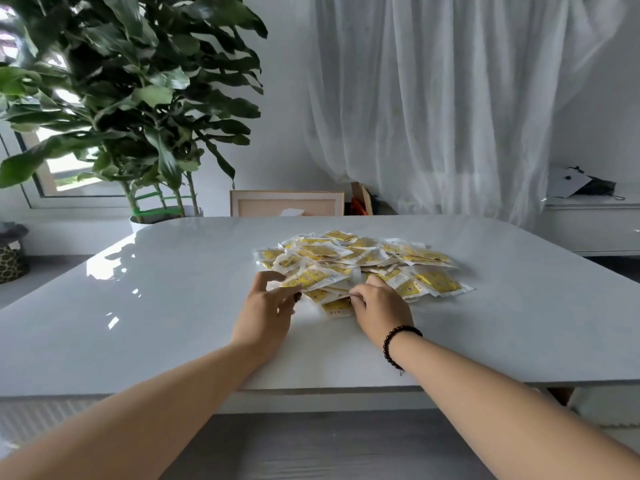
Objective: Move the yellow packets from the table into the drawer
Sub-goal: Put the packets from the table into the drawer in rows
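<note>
Both hands reach the near edge of a heap of small yellow-and-white foil packets (356,265): left hand (268,306) half-curled, fingertips touching one packet; right hand (379,308) (dark bead bracelet (398,344) at the wrist) pinching another. Pile lies mid-way across the glossy white surface (173,306).

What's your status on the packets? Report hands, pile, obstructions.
Left hand and right hand both at near edge of yellow packets, fingers curled on them. Pile heaped on white table. Drawer not in view. No obstructions.

Head-worn view, facing forward and down, table (173,323) near
</note>
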{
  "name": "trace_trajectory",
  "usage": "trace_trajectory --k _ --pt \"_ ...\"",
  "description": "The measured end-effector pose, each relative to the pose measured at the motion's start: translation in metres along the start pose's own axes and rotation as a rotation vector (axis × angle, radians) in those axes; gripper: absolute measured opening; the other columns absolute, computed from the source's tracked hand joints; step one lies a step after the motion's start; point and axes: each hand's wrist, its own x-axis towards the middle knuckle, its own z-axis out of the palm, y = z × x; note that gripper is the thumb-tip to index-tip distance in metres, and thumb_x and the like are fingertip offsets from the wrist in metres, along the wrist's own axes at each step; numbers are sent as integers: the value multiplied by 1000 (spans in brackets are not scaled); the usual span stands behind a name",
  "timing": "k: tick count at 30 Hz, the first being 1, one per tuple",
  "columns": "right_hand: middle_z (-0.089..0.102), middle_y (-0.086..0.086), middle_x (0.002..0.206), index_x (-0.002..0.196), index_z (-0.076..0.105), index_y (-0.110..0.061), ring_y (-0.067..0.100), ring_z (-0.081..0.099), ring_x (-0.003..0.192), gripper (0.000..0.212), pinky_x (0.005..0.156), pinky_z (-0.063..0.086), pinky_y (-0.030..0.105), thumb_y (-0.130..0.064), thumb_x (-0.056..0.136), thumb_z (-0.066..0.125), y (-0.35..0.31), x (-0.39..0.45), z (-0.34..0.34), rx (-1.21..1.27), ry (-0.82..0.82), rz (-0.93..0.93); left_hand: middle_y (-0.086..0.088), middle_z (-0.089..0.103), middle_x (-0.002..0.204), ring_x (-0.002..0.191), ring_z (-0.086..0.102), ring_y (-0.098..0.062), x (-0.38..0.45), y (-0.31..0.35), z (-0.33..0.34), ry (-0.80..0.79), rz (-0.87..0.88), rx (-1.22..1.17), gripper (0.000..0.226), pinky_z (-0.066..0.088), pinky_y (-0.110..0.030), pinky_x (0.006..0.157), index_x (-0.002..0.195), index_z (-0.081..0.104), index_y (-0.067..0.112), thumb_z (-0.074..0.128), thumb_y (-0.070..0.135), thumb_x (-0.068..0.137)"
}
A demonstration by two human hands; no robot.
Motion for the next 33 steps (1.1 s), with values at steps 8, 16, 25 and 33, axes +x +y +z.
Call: trace_trajectory --k 8,16,25,33 --pt "68 3 79 99 55 -21 26 65 71 14 63 55 38 -27 97 42 5 3 0 249 135 179 9 57 126 100 65 -12 1 -11 -22 7 -369 -402 21 53 -30 87 60 76 29 74 27 82" --pt "59 -9 84 95 56 -15 8 53 74 21 60 36 25 -36 90 54 -2 -2 -15 636 270 442 8 64 73 59 57 -12 -4 -2 -23 -15 -360 -265 20 45 -17 48 78 66 29 61 10 84" --pt "56 7 78 102 53 -18 22 53 66 21 50 36 21 -8 83 57 5 -4 -15 654 396 455 8 64 95 84 59 -11 -3 -1 -24 168 -416 -402 29 45 -16 65 91 67 27 63 1 79" --pt "52 -17 89 98 48 -21 14 51 65 27 59 38 20 0 81 48 -23 -10 -1 715 445 167 3 65 104 94 62 -20 3 -2 -14 17 -319 -290 36 51 -34 85 97 69 28 62 2 73"
